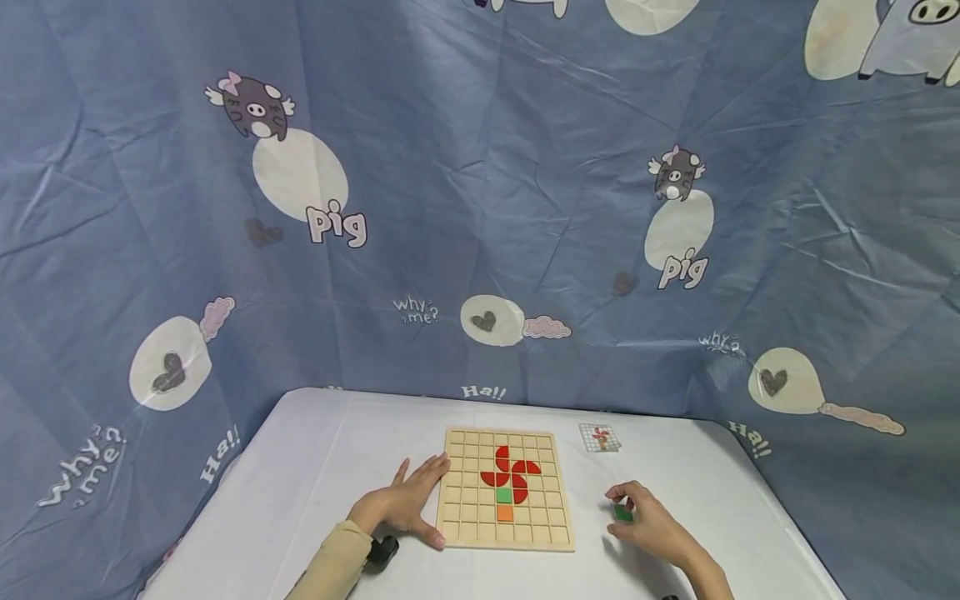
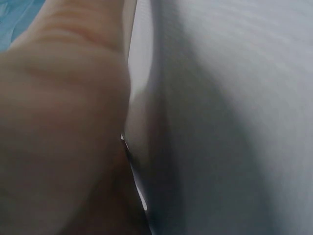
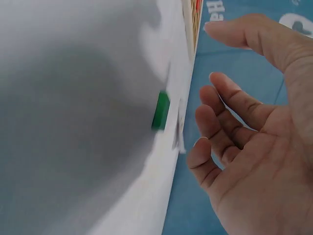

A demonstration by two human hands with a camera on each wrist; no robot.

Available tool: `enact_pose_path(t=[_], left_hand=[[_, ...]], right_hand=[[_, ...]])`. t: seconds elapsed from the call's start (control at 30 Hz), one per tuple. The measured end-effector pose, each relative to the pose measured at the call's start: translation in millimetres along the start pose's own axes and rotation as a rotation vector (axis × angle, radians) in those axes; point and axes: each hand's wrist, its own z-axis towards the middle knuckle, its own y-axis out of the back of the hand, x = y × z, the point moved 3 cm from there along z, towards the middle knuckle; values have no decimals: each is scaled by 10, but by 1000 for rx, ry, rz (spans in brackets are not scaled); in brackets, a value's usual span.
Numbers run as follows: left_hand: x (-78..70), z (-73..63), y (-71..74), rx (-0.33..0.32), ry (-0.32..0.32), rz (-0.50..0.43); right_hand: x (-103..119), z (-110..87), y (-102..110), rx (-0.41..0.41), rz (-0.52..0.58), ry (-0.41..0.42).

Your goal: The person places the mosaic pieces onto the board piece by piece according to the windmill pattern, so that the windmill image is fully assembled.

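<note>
A square wooden grid board (image 1: pixel 465 533) lies on the table. Red leaf-shaped pieces (image 1: pixel 502 459) form a pinwheel on it, with a green square (image 1: pixel 504 496) and an orange square (image 1: pixel 505 513) below. My left hand (image 1: pixel 405 503) rests spread at the board's left edge, thumb near the lower left corner. Its palm side fills much of the left wrist view. To the right of the board, a green block (image 3: pixel 161 111) stands on the table. Over it my right hand (image 1: pixel 651 522) hovers, thumb and fingers apart and loosely bent; the right wrist view shows them holding nothing.
A small picture card (image 1: pixel 600 437) with a similar pinwheel on a grid lies beyond the board's right side. White cloth covers the table (image 1: pixel 360 450). A blue printed curtain (image 1: pixel 480 208) hangs behind and along both sides.
</note>
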Motion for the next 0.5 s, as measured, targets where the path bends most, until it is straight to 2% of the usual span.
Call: enact_pose_path(t=[0.3, 0.5], left_hand=[[-16, 4, 8, 2, 7, -7], [-16, 0, 10, 4, 3, -14]], right_hand=[[-241, 9, 29, -17, -5, -180], [-324, 35, 11, -23, 1, -209]])
